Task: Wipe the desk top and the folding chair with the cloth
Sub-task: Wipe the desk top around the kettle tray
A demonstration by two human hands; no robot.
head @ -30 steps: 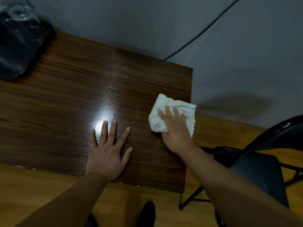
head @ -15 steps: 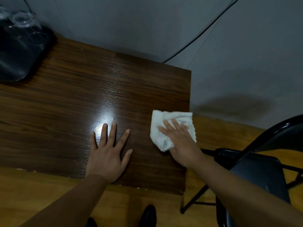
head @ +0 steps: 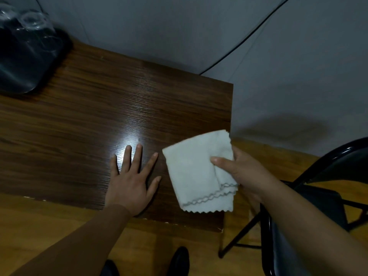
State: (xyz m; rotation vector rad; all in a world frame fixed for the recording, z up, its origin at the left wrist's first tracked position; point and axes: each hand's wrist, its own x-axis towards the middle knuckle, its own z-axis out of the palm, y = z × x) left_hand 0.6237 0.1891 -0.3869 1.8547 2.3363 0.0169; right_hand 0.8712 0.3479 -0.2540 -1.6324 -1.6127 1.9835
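A dark wood-grain desk top (head: 99, 108) fills the left and middle of the head view. My left hand (head: 131, 180) lies flat on it near the front edge, fingers spread. My right hand (head: 243, 170) grips a folded white cloth (head: 197, 172) with a zigzag hem, held over the desk's right front corner, thumb on top. A black folding chair (head: 318, 198) stands to the right of the desk, its seat partly hidden behind my right forearm.
A black tray (head: 25, 62) with upturned clear glasses (head: 33, 20) sits at the desk's far left corner. Grey walls with a black cable (head: 249, 36) close the back. Yellow wood floor (head: 39, 226) lies below; my dark shoes (head: 177, 259) show at the bottom.
My right hand wiped the cloth toward the near right corner, then picked it up off the surface and now holds it with the hem hanging. My left hand stayed put.
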